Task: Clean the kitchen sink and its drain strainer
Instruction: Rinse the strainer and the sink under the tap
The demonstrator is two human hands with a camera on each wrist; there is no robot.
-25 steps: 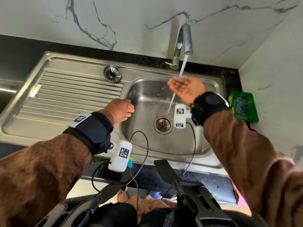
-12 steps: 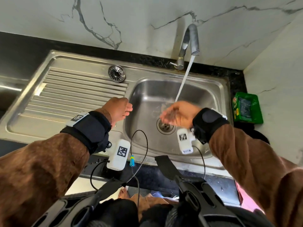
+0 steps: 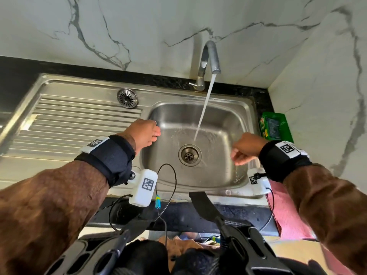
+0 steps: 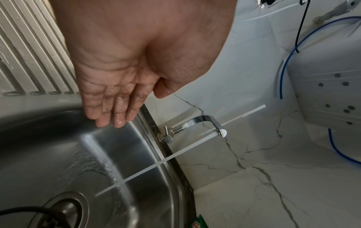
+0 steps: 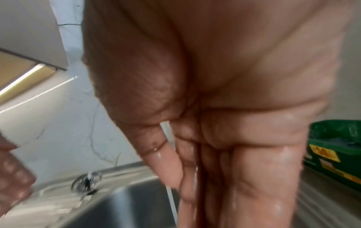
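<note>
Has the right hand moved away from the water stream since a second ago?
Yes. The right hand has left the stream and now sits by the basin's right wall, right of the drain, fingers loosely curled and wet, holding nothing.

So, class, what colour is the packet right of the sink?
Green packet with yellow markings; clearest in the head view.

A: The sink (image 3: 224, 114) is gleaming silver-grey, its drainboard (image 3: 75, 120) showing ridged stripes.
B: The wall (image 3: 139, 26) is showing white marble with grey veins; the table (image 3: 19, 72) is looking speckled black.
A: The packet (image 3: 275, 126) is glowing green, the sleeves (image 3: 49, 205) are showing brown, the cloth (image 3: 286, 211) pink.
</note>
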